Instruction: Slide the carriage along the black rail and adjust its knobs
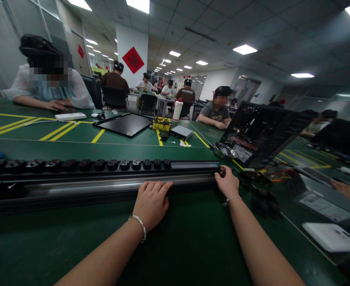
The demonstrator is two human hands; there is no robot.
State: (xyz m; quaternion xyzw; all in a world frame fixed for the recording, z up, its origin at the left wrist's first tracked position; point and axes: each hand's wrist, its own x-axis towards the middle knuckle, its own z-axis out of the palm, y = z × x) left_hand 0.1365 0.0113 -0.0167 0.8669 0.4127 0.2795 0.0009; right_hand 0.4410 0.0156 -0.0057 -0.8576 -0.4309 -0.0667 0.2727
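A long black power strip rail (103,174) with a row of sockets lies across the green table (175,246) in front of me. My left hand (151,202) rests on its front edge near the middle, fingers curled over the rail. My right hand (227,183) pinches the rail's right end, thumb and fingers closed on a small black part there.
An open black computer case (261,131) stands tilted at the right, with loose cables (270,174) and a metal bowl (224,151). A black panel (124,124), a yellow box and a white device (332,236) lie on the table. Several people sit around it; another person's hand (344,190) shows at right.
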